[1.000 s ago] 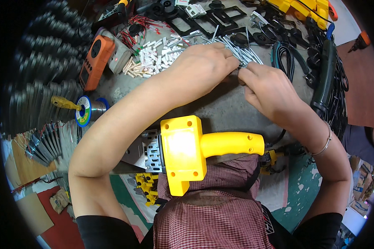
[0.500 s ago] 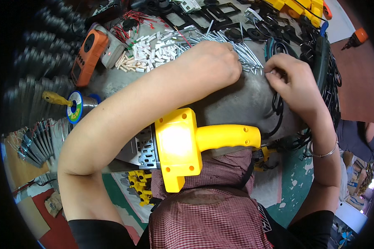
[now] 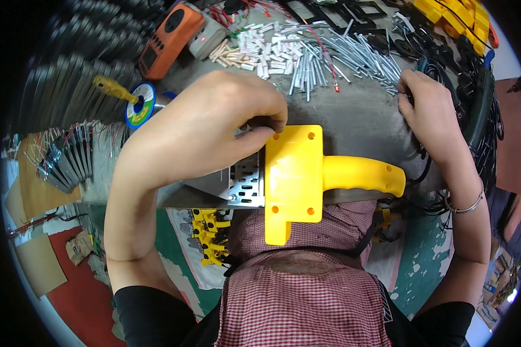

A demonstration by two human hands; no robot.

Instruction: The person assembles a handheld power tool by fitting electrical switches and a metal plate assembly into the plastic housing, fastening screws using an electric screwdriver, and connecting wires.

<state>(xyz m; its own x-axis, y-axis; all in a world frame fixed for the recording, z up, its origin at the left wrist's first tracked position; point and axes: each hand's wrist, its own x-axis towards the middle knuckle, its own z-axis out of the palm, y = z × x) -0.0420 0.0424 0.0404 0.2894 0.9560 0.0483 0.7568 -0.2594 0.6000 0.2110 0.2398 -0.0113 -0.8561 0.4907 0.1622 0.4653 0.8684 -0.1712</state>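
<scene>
A yellow plastic tool housing (image 3: 295, 173) with a grip handle lies across the table's front edge and my lap, with screw holes near its corners. Out of its left side comes a slotted metal plate (image 3: 248, 184). My left hand (image 3: 228, 118) is closed in a pinch at the hole in the housing's upper left corner; whatever is between the fingertips is hidden. My right hand (image 3: 427, 104) has its thumb and fingers bent together at the right end of a pile of long silvery screws (image 3: 359, 55). I cannot make out what that pinch holds.
White connector pieces (image 3: 266, 49) lie left of the screws, beside an orange meter (image 3: 172, 40). A solder spool (image 3: 141, 105) stands at the left, near stacked dark metal parts (image 3: 58, 104). Black cables (image 3: 486, 124) hang at the right; more yellow housings (image 3: 463, 23) sit far right.
My left hand has come back from the screw pile to the housing's upper left corner. My right hand stays by the screws' right end. The whole view has shifted.
</scene>
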